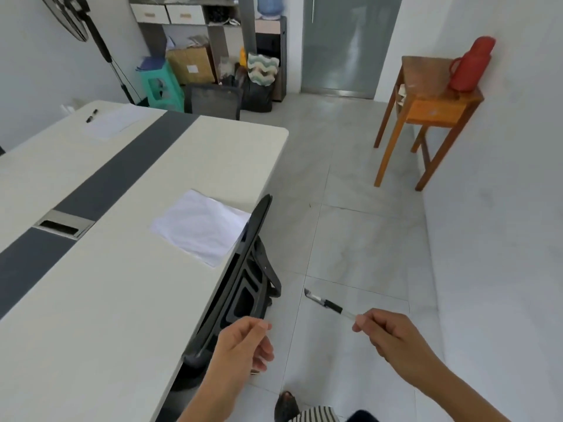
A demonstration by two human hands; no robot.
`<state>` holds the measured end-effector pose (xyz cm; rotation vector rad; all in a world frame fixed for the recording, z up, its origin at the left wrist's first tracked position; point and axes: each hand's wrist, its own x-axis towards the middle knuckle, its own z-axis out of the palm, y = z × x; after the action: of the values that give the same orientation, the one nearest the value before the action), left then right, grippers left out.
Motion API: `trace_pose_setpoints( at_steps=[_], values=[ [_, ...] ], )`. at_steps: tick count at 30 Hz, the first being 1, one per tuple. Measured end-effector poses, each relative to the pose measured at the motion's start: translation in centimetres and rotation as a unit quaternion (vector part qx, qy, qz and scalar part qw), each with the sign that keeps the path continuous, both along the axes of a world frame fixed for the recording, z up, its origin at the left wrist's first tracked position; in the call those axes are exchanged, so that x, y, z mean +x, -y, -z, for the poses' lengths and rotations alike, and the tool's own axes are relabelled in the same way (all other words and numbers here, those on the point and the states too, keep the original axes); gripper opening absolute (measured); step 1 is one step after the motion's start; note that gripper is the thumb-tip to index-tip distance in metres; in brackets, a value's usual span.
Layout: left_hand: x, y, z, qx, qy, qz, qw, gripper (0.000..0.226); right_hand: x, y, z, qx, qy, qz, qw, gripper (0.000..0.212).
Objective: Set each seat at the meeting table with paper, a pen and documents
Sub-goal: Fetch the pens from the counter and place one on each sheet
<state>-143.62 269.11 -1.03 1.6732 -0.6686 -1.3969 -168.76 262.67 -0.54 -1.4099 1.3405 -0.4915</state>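
White walls (pixel 502 178), tiled floor (pixel 359 233), wooden side table (pixel 426 71), cluttered shelving (pixel 213 35), perhaps glass door (pixel 344 41)

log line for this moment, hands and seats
right hand pinches pen end | left hand curled, nothing seen, by chair back | near paper: no pen | far pen by far paper

We count two pens (pixel 330 304) (pixel 91 116) and two paper stacks (pixel 201 228) (pixel 114 121). We see two chairs (pixel 240 287) (pixel 213 100), one thermos (pixel 470 65).

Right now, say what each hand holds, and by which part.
The right hand pinches the pen by its clear end. The left hand is curled, nothing seen in it.
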Motion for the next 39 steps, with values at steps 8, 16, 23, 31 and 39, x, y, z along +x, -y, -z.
trace_pose_setpoints(
  at_steps=[8,16,23,31,39],
  values=[
    [2.8,8.9,0.0,-0.004,0.015,-0.092,0.996,0.019,2.0,13.6,1.8,0.041,-0.015,-0.020,0.999,0.025],
    [3.9,16.8,0.2,0.024,0.009,-0.232,0.972,0.020,7.4,29.8,2.6,0.052,-0.007,-0.133,0.990,0.019],
    [4.4,17.8,-0.4,0.032,0.003,-0.382,0.924,0.019,16.9,39.7,3.8,0.024,-0.015,-0.264,0.964,0.021],
    [7.3,14.3,0.1,0.058,-0.001,-0.465,0.883,0.018,32.3,42.7,9.7,-0.091,-0.122,-0.290,0.945,0.017],
    [13.0,12.0,0.5,0.066,0.012,-0.472,0.879,0.018,40.2,42.7,18.2,-0.120,-0.330,-0.286,0.891,0.024]
  ],
)
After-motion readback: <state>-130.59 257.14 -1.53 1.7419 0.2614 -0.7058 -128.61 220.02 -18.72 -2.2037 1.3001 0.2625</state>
